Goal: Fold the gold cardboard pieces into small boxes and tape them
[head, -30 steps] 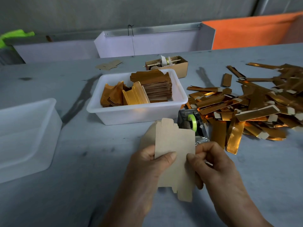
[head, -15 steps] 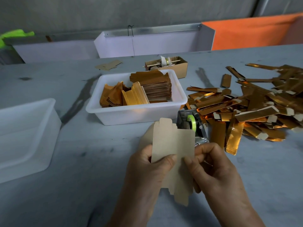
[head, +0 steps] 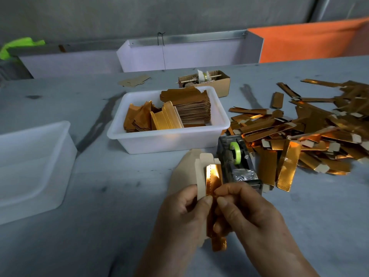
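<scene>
Head view: the left hand (head: 186,211) and right hand (head: 242,208) both pinched 1 half-folded gold cardboard piece (head: 213,182) above the table (head: 119,226), untaped. Beside the tape dispenser (head: 236,160), the taped pile (head: 299,134) suggested many done; the bin (head: 169,139) held unfolded stock.

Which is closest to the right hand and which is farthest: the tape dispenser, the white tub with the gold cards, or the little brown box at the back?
From the right hand:
1. Tape dispenser, just beyond the fingers.
2. White tub, farther back, slightly left.
3. Brown box, behind the tub, farthest.
</scene>
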